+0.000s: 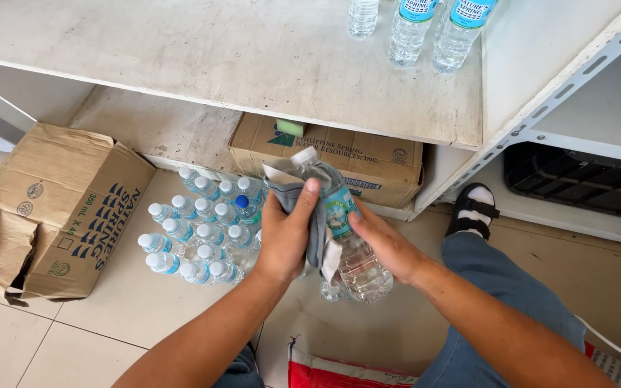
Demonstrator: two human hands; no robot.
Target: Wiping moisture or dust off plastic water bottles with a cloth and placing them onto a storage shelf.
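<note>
At the far left a torn brown cardboard box [59,208] lies on its side on the pale tiled floor [109,309], its flaps ripped open. Just beside it, to the right, a cluster of small plastic water bottles [199,230] stands upright on the floor, most with white caps and one with a blue cap, packed close together and touching one another.

The left hand [285,237] comes up from the lower edge and wraps around a grey cloth [303,197]; its fingers [309,197] are curled and pressed against the cloth, clamping it to the side of a clear water bottle [346,244]. That bottle is held in the air between both hands, tilted, with its white cap pointing up and away toward the shelf and its base toward the person. The right hand [389,248] grips the bottle's lower body from the other side, fingers [361,223] folded over the label.

Behind the hands a closed cardboard carton [382,162] sits under the white shelf [217,57]. On the shelf's right end three more water bottles [411,32] stand upright, near each other. Further right a foot in a black sandal [472,208] with a white sock rests on the floor, and a black crate [583,179] sits under the neighbouring rack
</note>
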